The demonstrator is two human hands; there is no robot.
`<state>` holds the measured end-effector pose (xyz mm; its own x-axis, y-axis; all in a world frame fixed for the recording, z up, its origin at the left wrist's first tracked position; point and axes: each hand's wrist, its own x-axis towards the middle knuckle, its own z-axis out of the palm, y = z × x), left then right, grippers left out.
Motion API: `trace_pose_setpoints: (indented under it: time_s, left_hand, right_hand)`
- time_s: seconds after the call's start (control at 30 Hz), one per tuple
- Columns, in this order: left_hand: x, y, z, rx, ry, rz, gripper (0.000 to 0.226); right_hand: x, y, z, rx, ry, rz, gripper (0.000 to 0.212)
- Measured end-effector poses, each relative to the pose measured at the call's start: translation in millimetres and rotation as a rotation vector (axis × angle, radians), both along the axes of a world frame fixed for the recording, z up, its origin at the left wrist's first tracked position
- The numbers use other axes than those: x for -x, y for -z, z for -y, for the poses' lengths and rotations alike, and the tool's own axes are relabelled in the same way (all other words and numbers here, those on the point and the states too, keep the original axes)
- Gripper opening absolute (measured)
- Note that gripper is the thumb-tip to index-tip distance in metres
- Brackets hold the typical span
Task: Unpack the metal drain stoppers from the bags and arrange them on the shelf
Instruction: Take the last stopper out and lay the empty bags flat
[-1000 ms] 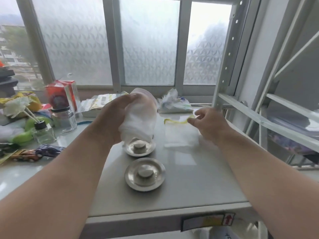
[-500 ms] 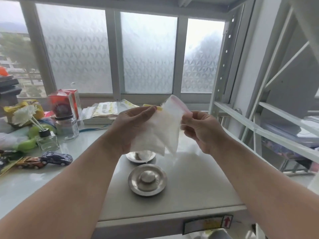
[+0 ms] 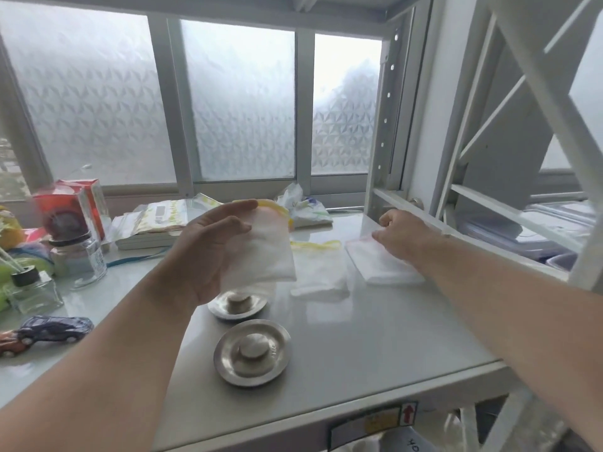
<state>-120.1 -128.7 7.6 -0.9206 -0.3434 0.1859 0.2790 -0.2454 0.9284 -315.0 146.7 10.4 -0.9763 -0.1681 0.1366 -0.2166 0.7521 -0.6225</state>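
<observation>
Two round metal drain stoppers lie on the grey shelf point(image 3: 375, 347): one near the front point(image 3: 251, 351), the other point(image 3: 236, 306) just behind it, partly hidden by a bag. My left hand point(image 3: 208, 252) holds a white bag with a yellow top point(image 3: 262, 252) upright above the rear stopper. My right hand point(image 3: 403, 238) rests on a flat white bag with a red-edged top point(image 3: 381, 267) at the shelf's right. Another flat bag with a yellow top point(image 3: 319, 269) lies between the two hands. What the bags hold cannot be made out.
Left of the shelf, a white counter point(image 3: 107, 288) holds a glass jar point(image 3: 83, 256), a diffuser bottle point(image 3: 34, 290), a red box point(image 3: 70, 210), toy cars point(image 3: 54, 329) and a stack of packets point(image 3: 156, 221). A crumpled plastic bag point(image 3: 301, 208) lies by the window. White shelf posts point(image 3: 380, 132) rise at right.
Both hands held one bag together half a second ago. Now they are apart: the right hand has gone down to the shelf with the red-edged bag, the left still holds a bag up.
</observation>
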Motion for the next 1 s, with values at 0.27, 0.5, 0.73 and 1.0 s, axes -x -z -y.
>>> trace_pose_setpoints:
  time_s: [0.27, 0.5, 0.73, 1.0]
  left_hand:
    - [-6, -7, -18, 0.065, 0.087, -0.053, 0.086]
    - [-14, -3, -9, -0.002, 0.020, -0.027, 0.077]
    - [-9, -2, -4, -0.017, -0.005, -0.033, 0.065]
    - [-5, 1, 0, -0.022, 0.008, -0.050, 0.060]
  right_hand:
    - [-81, -26, 69, 0.121, -0.116, -0.211, 0.057]
    - [-52, -12, 46, -0.303, -0.118, -0.084, 0.044]
    - [-60, 5, 9, -0.308, -0.294, -0.109, 0.078]
    - [-46, -16, 5, 0.354, -0.033, -0.183, 0.016]
